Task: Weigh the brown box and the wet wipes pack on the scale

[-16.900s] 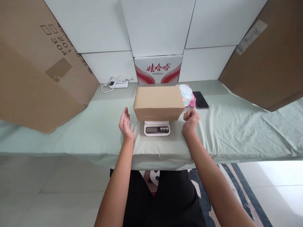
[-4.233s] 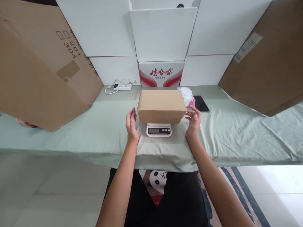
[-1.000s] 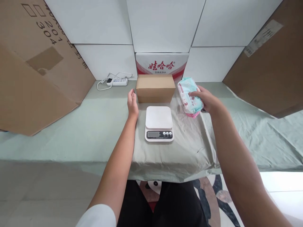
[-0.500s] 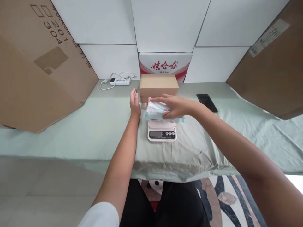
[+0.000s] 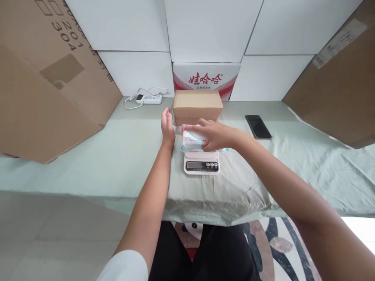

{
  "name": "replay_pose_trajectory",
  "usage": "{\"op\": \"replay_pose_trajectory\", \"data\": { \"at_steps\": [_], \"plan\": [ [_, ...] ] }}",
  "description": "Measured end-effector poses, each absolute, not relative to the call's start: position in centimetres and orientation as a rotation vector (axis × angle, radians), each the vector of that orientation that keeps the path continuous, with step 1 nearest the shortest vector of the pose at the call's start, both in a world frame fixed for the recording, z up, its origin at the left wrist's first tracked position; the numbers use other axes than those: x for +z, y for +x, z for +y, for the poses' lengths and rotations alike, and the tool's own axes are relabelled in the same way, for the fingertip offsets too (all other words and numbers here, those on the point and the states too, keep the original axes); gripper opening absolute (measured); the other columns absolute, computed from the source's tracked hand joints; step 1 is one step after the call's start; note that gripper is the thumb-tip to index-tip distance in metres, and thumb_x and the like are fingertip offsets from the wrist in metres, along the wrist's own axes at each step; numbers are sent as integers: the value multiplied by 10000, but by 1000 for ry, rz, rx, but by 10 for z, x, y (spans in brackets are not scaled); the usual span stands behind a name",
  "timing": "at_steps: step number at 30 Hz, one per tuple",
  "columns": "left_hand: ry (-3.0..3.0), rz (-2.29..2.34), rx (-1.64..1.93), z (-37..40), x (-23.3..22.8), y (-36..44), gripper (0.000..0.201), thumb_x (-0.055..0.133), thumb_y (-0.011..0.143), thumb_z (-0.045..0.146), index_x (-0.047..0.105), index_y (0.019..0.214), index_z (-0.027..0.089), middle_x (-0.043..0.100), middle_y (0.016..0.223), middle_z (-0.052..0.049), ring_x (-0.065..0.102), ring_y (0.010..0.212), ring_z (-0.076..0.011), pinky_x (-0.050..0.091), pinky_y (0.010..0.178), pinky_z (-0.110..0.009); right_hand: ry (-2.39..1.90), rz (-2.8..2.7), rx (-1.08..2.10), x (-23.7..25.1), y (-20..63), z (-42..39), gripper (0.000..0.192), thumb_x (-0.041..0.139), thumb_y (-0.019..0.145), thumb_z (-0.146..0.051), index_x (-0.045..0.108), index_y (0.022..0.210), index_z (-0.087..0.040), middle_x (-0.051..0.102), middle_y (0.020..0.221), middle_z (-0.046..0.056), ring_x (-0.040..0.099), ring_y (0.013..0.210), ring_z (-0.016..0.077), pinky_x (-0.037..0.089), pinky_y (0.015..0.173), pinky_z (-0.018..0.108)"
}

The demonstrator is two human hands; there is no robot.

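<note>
My right hand (image 5: 215, 134) grips a pack of wet wipes (image 5: 190, 141) from above, fingers over its top and thumb at the near side. The soft pack is white, pink and mint green, with a white lid partly hidden under my fingers. It sits on or just over the plate of a small white kitchen scale (image 5: 201, 163), whose dark display panel and buttons face me. Resting on its edge to the left of the scale is my left hand (image 5: 168, 127), holding nothing, fingers stretched away from me, beside a brown cardboard box.
The brown cardboard box (image 5: 198, 106) stands behind the scale, before a red-and-white carton (image 5: 206, 74). A black phone (image 5: 258, 127) lies at the right. A white power strip with its cable (image 5: 149, 99) lies back left. Large cardboard panels (image 5: 58, 101) flank the green cloth-covered table (image 5: 117, 168).
My right hand has lowered the pack of wipes a little toward the scale's plate, tilting its top. My left hand stays in place. The view has shifted slightly.
</note>
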State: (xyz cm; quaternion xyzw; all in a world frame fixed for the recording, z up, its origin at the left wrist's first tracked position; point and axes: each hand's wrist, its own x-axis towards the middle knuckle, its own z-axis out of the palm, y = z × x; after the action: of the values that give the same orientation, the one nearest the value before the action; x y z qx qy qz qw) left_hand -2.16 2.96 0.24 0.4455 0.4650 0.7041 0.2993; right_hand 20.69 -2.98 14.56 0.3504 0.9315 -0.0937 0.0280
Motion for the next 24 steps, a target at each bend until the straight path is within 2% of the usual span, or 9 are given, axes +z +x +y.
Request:
{"op": "replay_pose_trajectory", "data": {
  "at_steps": [3,6,9,13,17,24],
  "plan": [
    [1181,1238,1860,29,3,-22,649,496,1036,708,581,1523,289,498,1729,-93,385,1672,-273,322,1363,-421,1091,2930,-244,140,210,-31,952,772,859,-402,362,1716,-462,539,1564,137,616,1289,447,519,1048,605],
    [1177,1240,1852,29,3,-23,670,487,1034,723,571,1538,290,487,1737,-95,373,1679,-280,311,1369,-431,1139,3015,-279,136,219,-36,986,814,860,-533,348,1724,-447,432,1713,129,524,1461,475,472,1151,662],
    [1175,1245,1857,32,2,-24,691,481,1030,735,568,1543,281,489,1734,-103,379,1675,-285,305,1372,-436,1191,3118,-368,134,230,-43,891,728,942,-601,364,1728,-394,397,1768,124,430,1584,443,404,1248,668],
    [1166,1249,1865,32,2,-23,681,485,1031,729,576,1534,278,500,1727,-104,387,1671,-282,308,1374,-442,1232,3155,-482,128,238,-47,740,590,1036,-618,460,1695,-307,474,1735,137,442,1599,411,381,1290,642],
    [1170,1225,1874,28,4,-22,663,487,1033,730,586,1524,296,507,1724,-87,387,1672,-274,308,1377,-432,1233,3123,-434,121,236,-42,634,496,1083,-590,516,1661,-329,428,1773,115,417,1617,420,356,1297,671],
    [1199,1214,1867,27,4,-21,712,478,1025,754,569,1543,275,492,1732,-102,389,1670,-283,315,1371,-418,1258,3048,-433,123,233,-41,676,479,1074,-623,464,1696,-359,422,1771,92,426,1580,441,382,1263,650]
  ]
}}
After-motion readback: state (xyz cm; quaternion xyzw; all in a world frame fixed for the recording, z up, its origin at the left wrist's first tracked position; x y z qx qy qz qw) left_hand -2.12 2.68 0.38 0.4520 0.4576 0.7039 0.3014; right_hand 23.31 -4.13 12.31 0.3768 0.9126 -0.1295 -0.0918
